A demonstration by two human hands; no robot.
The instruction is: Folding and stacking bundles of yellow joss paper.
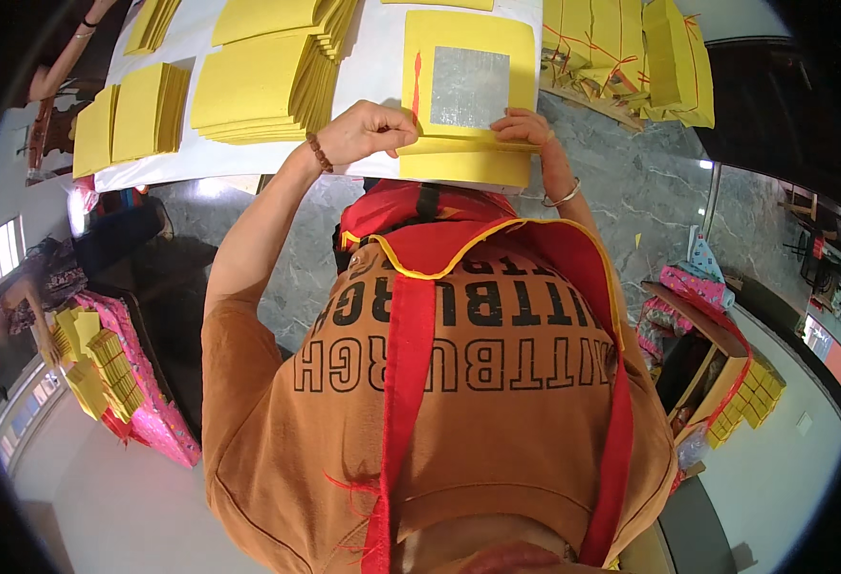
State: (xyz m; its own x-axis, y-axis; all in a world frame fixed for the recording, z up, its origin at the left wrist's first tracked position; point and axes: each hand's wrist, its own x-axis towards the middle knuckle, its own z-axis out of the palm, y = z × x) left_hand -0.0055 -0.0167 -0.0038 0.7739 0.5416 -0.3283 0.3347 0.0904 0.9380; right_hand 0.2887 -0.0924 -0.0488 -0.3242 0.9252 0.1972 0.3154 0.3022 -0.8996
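Note:
A yellow sheet of joss paper (458, 31) lies on the white-covered table in front of me. It bears a silver square (471, 86), with a red streak along its left side. My left hand (368, 132) is closed in a pinch at the sheet's near left edge. At the near right edge, my right hand (524, 127) has its fingers bent over the paper, the thumb partly hidden. Between the hands the near edge shows a crease, and more yellow paper (468, 169) sticks out below it, over the table's front edge.
Fanned stacks of folded yellow paper (248, 91) and smaller piles (150, 110) stand on the table (368, 57) to the left. Bundles tied with red string (674, 62) sit beyond its right side. At far left, another person's arm (55, 72) shows; lower left, someone handles yellow packets (109, 368).

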